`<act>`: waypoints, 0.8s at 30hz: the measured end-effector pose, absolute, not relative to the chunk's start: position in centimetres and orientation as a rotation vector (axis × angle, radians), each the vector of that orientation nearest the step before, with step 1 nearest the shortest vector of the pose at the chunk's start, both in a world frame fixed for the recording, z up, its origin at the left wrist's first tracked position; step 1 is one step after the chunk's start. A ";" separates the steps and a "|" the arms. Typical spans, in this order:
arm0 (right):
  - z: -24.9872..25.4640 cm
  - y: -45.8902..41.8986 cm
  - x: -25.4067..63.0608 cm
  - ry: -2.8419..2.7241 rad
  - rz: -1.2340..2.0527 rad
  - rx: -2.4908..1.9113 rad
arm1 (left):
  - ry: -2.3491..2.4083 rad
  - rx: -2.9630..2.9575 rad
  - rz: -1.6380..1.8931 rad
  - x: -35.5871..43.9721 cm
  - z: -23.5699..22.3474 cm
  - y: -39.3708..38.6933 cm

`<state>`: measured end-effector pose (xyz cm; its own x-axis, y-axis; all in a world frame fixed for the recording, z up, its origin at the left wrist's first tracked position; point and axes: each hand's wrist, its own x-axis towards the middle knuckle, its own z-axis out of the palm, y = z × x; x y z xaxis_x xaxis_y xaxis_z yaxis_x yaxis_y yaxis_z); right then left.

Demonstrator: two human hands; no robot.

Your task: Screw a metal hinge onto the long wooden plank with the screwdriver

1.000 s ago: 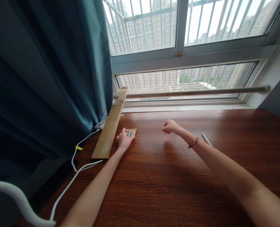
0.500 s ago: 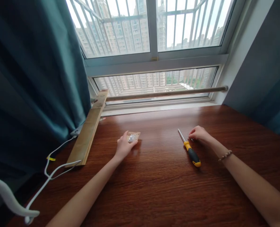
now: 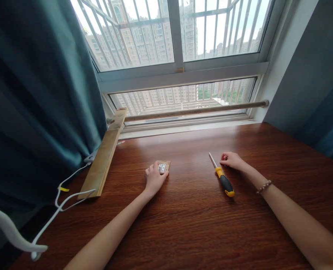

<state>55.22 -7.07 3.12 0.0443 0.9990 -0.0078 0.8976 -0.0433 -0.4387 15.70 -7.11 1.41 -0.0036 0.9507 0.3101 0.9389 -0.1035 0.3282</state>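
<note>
My left hand [image 3: 154,179] grips a small flat piece of wood [image 3: 168,164] by its edges, thumb on the right side and fingers on the left. On the wood lies a silver metal hinge [image 3: 162,167] with holes in it. Further right, my right hand [image 3: 233,160] has its fingers curled together, and tiny shiny metal bits show at the fingertips, too small to name for certain. Just left of that hand, a screwdriver [image 3: 224,182] with a yellow and black handle rests on the brown wooden tabletop [image 3: 183,225], its shaft pointing toward the window.
A long wooden board [image 3: 100,163] lies at the left, reaching to the windowsill. White cables [image 3: 61,208] run beside it, near a blue curtain [image 3: 79,93]. A horizontal rod [image 3: 197,111] crosses in front of the barred window.
My left hand has shifted slightly right and nearer with the wood and hinge. My right hand has moved a little left, its fingers now curled more visibly around the small metal bits. The view has shifted slightly.
</note>
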 end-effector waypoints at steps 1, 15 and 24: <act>3.0 -7.0 55.3 -1.931 0.447 -2.006 | 2.094 2.208 0.715 15.8 1.3 -7.1; 2.1 -7.0 56.7 -1.994 0.351 -1.916 | 2.103 2.334 0.607 16.0 1.5 -7.2; 1.8 -7.4 57.3 -2.055 0.329 -1.660 | 2.076 2.368 0.610 15.8 1.4 -7.0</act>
<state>57.32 -7.44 1.77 -0.1536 0.9655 0.2105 0.8513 0.2374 -0.4679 15.84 -7.01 1.36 0.0911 0.9419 0.3234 0.9670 -0.1612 0.1972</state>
